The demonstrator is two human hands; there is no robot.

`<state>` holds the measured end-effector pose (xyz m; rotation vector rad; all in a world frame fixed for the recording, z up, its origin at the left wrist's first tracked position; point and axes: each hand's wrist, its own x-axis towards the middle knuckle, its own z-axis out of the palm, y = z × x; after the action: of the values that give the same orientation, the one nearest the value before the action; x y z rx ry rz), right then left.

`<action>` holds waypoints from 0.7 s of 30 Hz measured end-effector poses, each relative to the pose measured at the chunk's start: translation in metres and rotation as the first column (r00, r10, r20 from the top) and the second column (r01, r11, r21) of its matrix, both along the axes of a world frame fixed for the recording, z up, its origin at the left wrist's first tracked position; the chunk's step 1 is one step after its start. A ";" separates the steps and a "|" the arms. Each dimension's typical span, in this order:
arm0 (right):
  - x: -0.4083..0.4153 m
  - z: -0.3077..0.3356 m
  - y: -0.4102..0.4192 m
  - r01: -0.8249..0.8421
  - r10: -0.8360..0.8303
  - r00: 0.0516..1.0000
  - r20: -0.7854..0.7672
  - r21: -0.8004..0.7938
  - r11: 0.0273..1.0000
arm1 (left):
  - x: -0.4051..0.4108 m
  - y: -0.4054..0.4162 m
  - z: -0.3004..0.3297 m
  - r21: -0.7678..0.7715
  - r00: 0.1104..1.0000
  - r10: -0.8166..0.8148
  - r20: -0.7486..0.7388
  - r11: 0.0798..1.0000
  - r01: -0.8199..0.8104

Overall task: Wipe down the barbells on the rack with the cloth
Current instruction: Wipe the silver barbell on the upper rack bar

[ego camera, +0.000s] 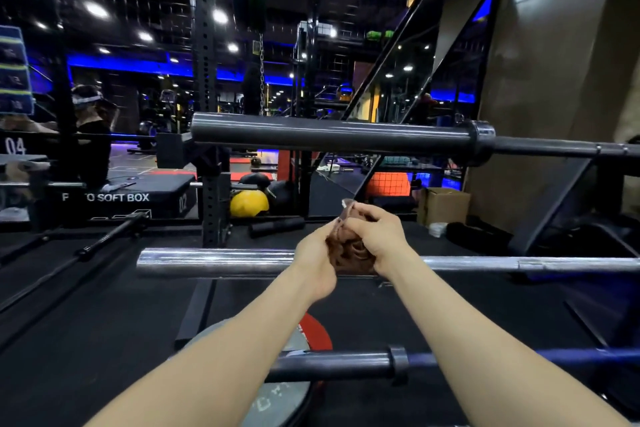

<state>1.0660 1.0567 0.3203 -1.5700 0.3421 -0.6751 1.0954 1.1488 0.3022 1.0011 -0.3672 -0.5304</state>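
Observation:
Three barbells lie across the rack, one above the other. The top one is a dark barbell (329, 135), the middle one a shiny chrome barbell (214, 262), the lowest a dark barbell (339, 362) near my forearms. A bunched brown cloth (351, 248) is held between both hands just above and in front of the chrome barbell's sleeve. My left hand (317, 260) grips the cloth from the left, and my right hand (375, 236) grips it from the right with fingers curled over the top.
A black rack upright (207, 114) stands behind the bars on the left. Beyond it are a black soft box (138, 198), a yellow ball (249, 203), a foam roller (277, 227) and a cardboard box (445, 204). A weight plate (277, 402) lies below. A person stands far left.

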 end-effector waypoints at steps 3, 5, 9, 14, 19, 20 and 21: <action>-0.006 0.006 -0.013 0.091 -0.092 0.996 0.013 -0.301 0.949 | 0.027 0.020 -0.004 0.374 0.707 0.094 0.701 0.795 -0.477; -0.011 0.003 -0.019 0.037 -0.095 0.993 -0.072 -0.575 0.817 | 0.047 0.043 -0.007 0.387 0.409 -0.081 0.909 0.525 -0.758; -0.010 -0.020 -0.021 -0.282 -0.244 0.898 -0.366 -0.904 0.320 | 0.062 0.077 -0.019 0.434 0.283 -0.538 0.794 0.177 -0.883; -0.017 -0.018 -0.026 -0.387 -0.354 0.817 -0.456 -0.888 0.250 | 0.074 0.083 -0.027 0.308 0.171 -0.640 0.749 0.108 -0.945; -0.011 -0.047 -0.004 -0.164 -0.372 0.895 -0.248 -0.956 0.241 | 0.079 0.082 -0.027 0.331 0.171 -0.636 0.753 0.142 -0.933; -0.007 -0.050 0.003 -0.141 -0.350 0.910 -0.221 -0.960 0.241 | 0.079 0.082 -0.027 0.337 0.172 -0.634 0.754 0.147 -0.930; -0.002 -0.051 0.012 -0.128 -0.320 0.926 -0.199 -0.964 0.232 | 0.079 0.082 -0.027 0.337 0.169 -0.637 0.752 0.150 -0.929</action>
<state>1.0645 1.0684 0.2692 -3.0005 0.2853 -0.7268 1.1748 1.2313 0.2751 2.8658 -1.1123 0.6782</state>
